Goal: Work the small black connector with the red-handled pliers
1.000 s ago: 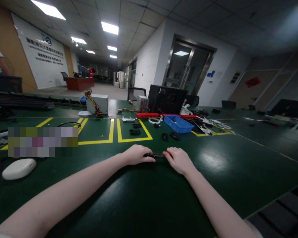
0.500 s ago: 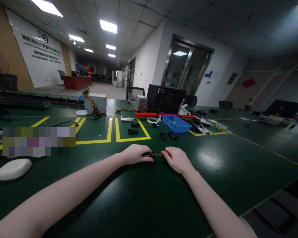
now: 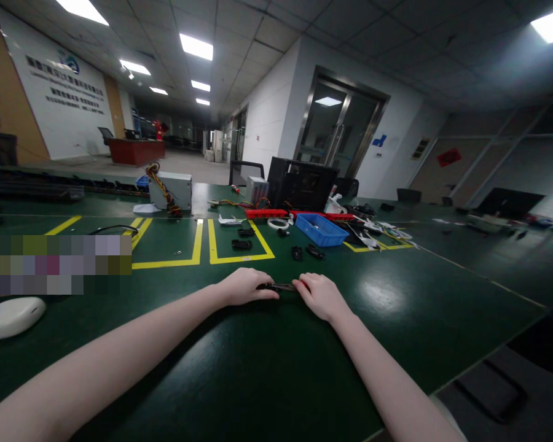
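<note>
Both my hands rest on the green table (image 3: 258, 368) and hold a small dark slim tool (image 3: 279, 286) between them. My left hand (image 3: 246, 286) is curled over its left end. My right hand (image 3: 317, 294) is closed on its right end, where a bit of red shows at the fingers. What the tool is I cannot make out.
A blue bin (image 3: 320, 229), red strips (image 3: 267, 213), a black computer case (image 3: 301, 183), a power supply with wires (image 3: 168, 191) and small black parts (image 3: 241, 244) lie beyond, among yellow floor-tape squares. A white oval object (image 3: 10, 317) sits at the left.
My hands have kept the same hold on the tool. The view has drifted slightly to the right, and the person at far left has left the picture.
</note>
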Action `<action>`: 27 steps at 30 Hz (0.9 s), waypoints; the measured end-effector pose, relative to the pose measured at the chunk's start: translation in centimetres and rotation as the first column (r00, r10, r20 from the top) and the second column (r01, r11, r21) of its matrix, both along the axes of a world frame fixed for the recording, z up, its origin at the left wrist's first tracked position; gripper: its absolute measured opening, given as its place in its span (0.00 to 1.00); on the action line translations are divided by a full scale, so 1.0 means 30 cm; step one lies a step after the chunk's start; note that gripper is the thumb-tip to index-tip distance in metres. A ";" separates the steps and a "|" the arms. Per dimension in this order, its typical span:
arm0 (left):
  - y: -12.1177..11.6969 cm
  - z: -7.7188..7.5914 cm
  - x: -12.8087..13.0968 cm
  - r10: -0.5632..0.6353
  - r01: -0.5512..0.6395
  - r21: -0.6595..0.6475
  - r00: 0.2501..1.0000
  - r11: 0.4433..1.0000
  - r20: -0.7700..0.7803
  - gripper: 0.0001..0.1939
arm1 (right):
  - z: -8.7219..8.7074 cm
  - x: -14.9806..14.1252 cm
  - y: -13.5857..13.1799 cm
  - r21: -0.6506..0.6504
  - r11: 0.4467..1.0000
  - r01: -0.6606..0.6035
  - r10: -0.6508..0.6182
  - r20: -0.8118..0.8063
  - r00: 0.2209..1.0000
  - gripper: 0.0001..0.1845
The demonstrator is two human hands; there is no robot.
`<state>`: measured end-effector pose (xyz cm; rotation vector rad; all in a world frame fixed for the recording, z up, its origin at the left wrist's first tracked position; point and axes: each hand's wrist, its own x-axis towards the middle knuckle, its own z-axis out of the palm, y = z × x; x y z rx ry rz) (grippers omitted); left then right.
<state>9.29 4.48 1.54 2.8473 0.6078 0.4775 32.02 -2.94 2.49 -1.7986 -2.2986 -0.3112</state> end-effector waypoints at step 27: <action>0.003 -0.017 -0.003 -0.026 0.034 -0.074 0.995 0.997 0.098 0.22 | 0.014 0.003 -0.021 0.003 0.999 -0.033 0.033 -0.037 0.999 0.20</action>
